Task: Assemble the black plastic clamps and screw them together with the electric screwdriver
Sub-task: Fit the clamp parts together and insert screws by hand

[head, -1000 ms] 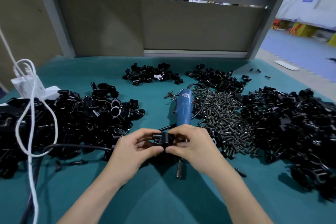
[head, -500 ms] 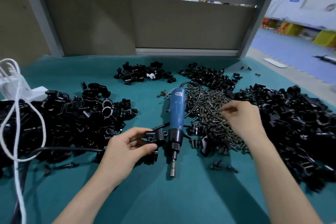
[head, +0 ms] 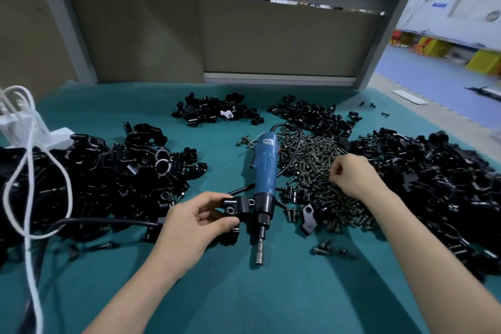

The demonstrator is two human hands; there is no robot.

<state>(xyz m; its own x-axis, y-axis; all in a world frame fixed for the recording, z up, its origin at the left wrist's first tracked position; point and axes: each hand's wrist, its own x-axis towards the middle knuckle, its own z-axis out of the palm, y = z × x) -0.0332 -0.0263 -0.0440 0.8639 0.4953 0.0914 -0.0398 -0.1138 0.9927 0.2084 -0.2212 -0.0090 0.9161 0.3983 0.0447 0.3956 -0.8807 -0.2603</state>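
Bench [head: 271,301] seen from the worker's side. The left hand [head: 195,222] grips a clamp [head: 235,205] between thumb and curled fingers, just above the cloth near the middle of the bench and just left of the screwdriver [head: 264,179]. One screw hole in the clamp faces up and is uncovered. The screwdriver lies flat at mid-bench, untouched, with its bit towards the near edge and its cable towards the far edge.

The right hand [head: 352,176] rests on the screws [head: 311,160], which are heaped right of the screwdriver. Its fingers are curled with the tips down among them; whether a screw is already pinched cannot be told.

Loose clamp parts lie in a large pile [head: 108,176] towards the left edge, a second pile [head: 433,184] towards the right edge, and two small heaps [head: 214,111] near the far edge. A white cord [head: 27,171] hangs over the left pile.

Handling, as judged: the clamp looks small, light, stiff and smooth. Its halves would probably slip apart unless they are squeezed together. It is best held by its outer flanks, leaving the hole clear. The screws are tiny and likely to roll, so each is best picked up at its head. The screwdriver is the heaviest piece and is best taken by its blue barrel.
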